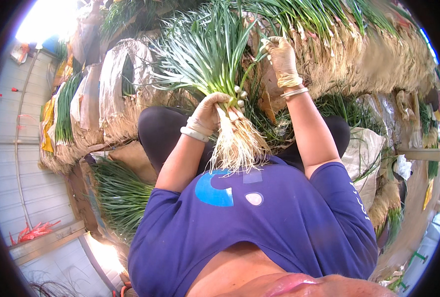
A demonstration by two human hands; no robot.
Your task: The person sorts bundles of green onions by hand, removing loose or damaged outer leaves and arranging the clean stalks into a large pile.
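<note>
My left hand [208, 113], in a pale thin glove, is wrapped round a thick bunch of spring onions [215, 54] just above their white bulbs. Its green leaves fan out away from me, while the pale stringy roots [240, 141] hang toward my shirt. Several small round white bulbs [241, 94] stick out at the bunch's right side. To the right and a little farther off, my gloved right hand [282, 58] is raised with its fingers pinched together. A thin green leaf [253, 64] runs from the bunch up to those fingertips.
Long rows of spring onions [324, 24] lie stacked at the far side, roots toward me. More bundles under pale sacking [126, 79] are at the far left. A leafy pile [121, 193] lies beside my left arm, a pale sack [366, 153] by my right knee. Loose leaves [279, 131] lie between my legs.
</note>
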